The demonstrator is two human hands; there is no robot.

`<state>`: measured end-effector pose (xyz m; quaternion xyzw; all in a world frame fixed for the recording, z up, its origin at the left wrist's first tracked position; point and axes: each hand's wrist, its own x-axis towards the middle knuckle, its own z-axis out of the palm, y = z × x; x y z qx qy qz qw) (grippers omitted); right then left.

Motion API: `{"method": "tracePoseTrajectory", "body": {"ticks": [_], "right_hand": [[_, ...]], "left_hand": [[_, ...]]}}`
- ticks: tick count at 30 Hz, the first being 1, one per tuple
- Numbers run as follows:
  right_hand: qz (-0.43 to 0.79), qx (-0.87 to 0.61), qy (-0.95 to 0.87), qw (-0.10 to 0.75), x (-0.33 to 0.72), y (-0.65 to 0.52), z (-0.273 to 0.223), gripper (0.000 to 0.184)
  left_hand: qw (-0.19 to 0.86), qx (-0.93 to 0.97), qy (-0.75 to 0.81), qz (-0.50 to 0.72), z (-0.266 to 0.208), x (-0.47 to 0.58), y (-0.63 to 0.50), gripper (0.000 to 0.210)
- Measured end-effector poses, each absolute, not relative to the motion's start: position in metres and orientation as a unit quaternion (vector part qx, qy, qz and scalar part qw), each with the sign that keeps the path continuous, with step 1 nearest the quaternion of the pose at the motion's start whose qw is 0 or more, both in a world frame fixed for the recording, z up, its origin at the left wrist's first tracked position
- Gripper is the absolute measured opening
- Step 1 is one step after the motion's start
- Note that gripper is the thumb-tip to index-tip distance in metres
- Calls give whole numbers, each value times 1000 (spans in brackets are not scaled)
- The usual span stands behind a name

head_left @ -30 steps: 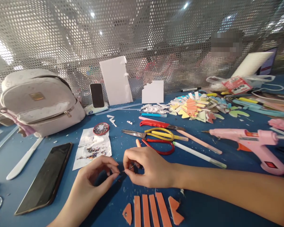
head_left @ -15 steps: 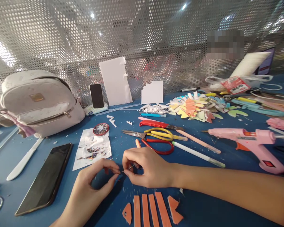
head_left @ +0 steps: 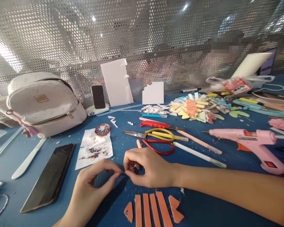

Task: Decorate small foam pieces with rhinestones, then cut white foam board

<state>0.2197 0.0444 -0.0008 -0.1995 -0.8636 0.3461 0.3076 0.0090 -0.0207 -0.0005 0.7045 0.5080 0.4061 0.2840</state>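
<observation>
My left hand point(head_left: 94, 184) is pinched shut, thumb against index finger, on something too small to make out. Its fingertips almost touch those of my right hand point(head_left: 148, 167), which pinches a thin strand point(head_left: 133, 166) that shows inside its curled fingers. Just below my hands lie flat orange pieces: several strips point(head_left: 146, 209) side by side, a pointed piece with a hole point(head_left: 128, 212) and a notched piece point(head_left: 175, 209). Behind my left hand, small dark and coloured beads point(head_left: 94, 154) are scattered on white paper point(head_left: 82, 159), with a round red-rimmed container point(head_left: 102, 129) at its far edge.
Left are a phone point(head_left: 48, 179), a white plastic knife point(head_left: 28, 160) and a backpack point(head_left: 47, 107). Scissors point(head_left: 153, 135), a red-handled cutter point(head_left: 155, 124) and pens point(head_left: 198, 154) lie beyond my right hand. A pink glue gun point(head_left: 251, 142) and a scrap pile point(head_left: 196, 107) are at right.
The view has shifted slightly, so everything on the table sits a little further right. Both hands keep their pinch, with only small finger movement.
</observation>
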Motion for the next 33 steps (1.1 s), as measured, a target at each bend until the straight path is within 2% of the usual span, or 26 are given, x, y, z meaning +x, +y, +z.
{"method": "tracePoseTrajectory", "body": {"ticks": [7,16,19,21,24,28,33], "right_hand": [[367,-206,-851,314,220,44,0,10],[424,-211,-826,305,222,48,4,8],[491,-247,-788,278,224,50,8,25],[527,-253,-763,275,225,52,13,31],[520,-230,-768,296,225,56,25,26],[501,-198,-797,273,221,60,39,18],[511,-241,-770,298,215,54,36,30]], "left_hand": [[323,633,540,451,2,20,-26,11],[339,653,489,469,6,12,-14,14],[338,643,496,475,17,10,-8,14],[343,634,502,478,27,9,-3,13],[349,619,509,485,45,9,7,10],[338,630,505,483,70,12,12,11],[349,641,461,506,89,19,1,10]]}}
